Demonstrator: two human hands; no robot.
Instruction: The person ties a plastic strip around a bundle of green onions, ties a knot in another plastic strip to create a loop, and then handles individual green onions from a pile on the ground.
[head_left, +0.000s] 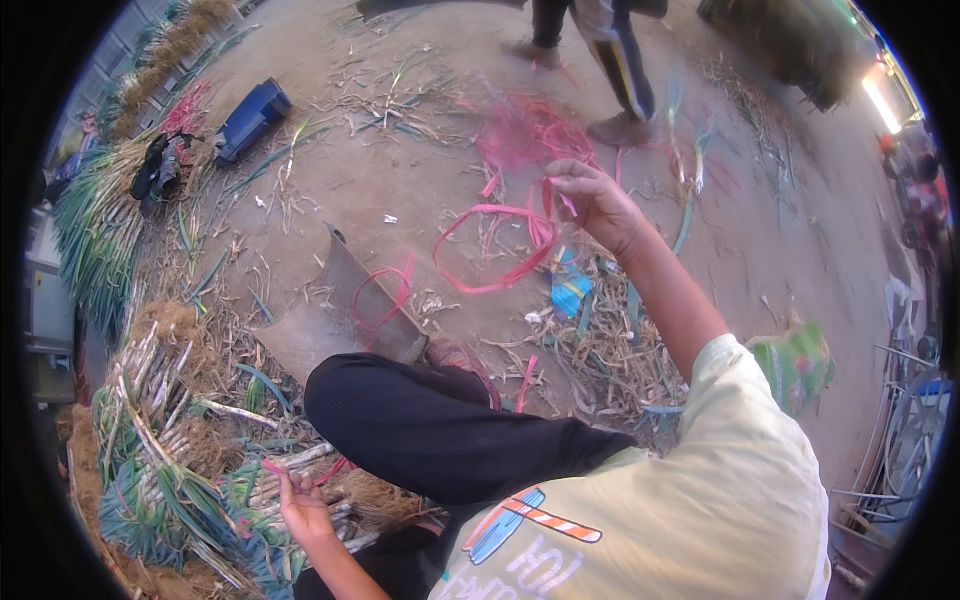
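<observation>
My right hand (589, 202), arm stretched out above the ground, pinches a pink plastic strip (495, 289) that hangs in a wide loop. Lower left, my left hand (304, 506) has its fingers curled on another pink strip (271, 468), beside a bundle of green onions or leeks (259, 487) with white stalks and brown roots. A smaller pink loop (380, 326) shows over a curved brown sheet (337, 315) near my bent knee. Beyond my right hand, a blurred tangle of pink strips (532, 131) lies on the ground.
Onion piles (105, 217) line the left side, near a blue container (253, 121). Dry leaf scraps (622, 360) and a blue wrapper (570, 289) lie before me. Another person's legs (619, 67) stand at the top. A green bag (795, 364) lies right, metal frames (900, 450) farther right.
</observation>
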